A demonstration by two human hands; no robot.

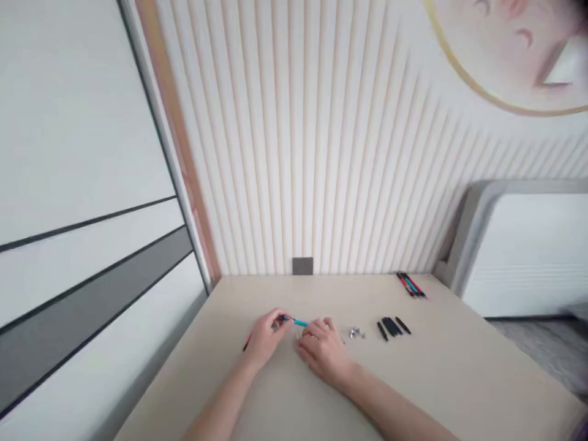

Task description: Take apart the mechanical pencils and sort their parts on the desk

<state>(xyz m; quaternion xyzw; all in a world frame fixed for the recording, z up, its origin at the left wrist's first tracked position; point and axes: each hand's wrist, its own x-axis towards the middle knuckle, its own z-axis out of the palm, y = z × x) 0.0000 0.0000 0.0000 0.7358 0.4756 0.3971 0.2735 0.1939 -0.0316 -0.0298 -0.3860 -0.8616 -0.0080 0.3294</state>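
Observation:
My left hand (265,338) is closed around the dark end of a pen with a blue barrel (300,323), just above the table. The barrel points right and its far end reaches behind the fingers of my right hand (325,349). My right hand is low over the table with its fingers curled; whatever its fingertips hold is hidden. Beside my left wrist, a red and black pen piece (247,343) is partly covered. Small shiny silvery parts (355,332) lie to the right of my right hand.
Several black pen pieces (392,326) lie in a row on the beige table (294,404), right of the silvery parts. Farther back, several red, blue and black pens (411,285) lie together near the wall. A ribbed wall (294,153) closes off the back, with a white cabinet (82,153) at left.

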